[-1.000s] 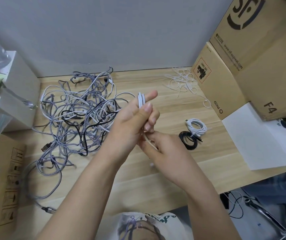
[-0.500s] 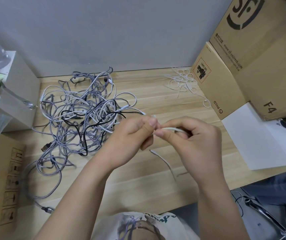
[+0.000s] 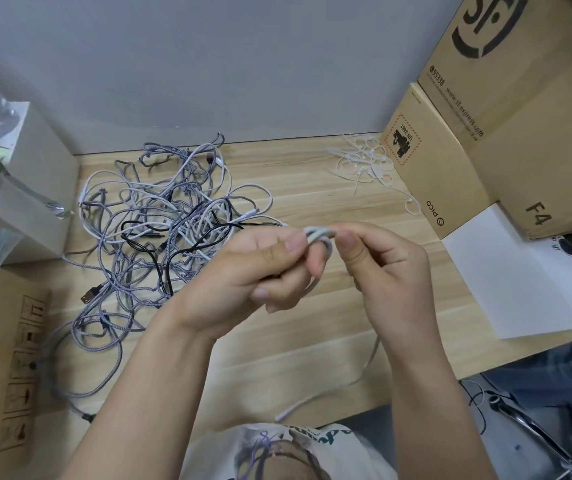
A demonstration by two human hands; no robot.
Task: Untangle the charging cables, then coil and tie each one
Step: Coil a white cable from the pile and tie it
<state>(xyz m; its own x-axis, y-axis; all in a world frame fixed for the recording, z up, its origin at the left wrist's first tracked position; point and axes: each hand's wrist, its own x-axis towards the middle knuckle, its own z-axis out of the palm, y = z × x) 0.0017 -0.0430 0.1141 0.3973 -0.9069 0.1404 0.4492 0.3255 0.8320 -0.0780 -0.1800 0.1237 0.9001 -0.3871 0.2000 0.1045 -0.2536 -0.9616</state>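
The wooden counter (image 3: pixel 312 188) carries the cable tangle (image 3: pixel 160 230) at the left, unmoved since half a second ago. The left hand (image 3: pixel 243 275) and right hand (image 3: pixel 384 271) have drawn closer together above the counter's middle. Both pinch the white cable (image 3: pixel 320 235), now folded into a small loop between thumbs and forefingers, its loose tail trailing off the near edge.

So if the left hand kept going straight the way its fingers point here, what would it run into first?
Most likely the right hand: the left hand points rightward, pinching the white cable, and the right hand's thumb sits just across that small loop. Depth is hard to judge, but both hands hold the same cable.
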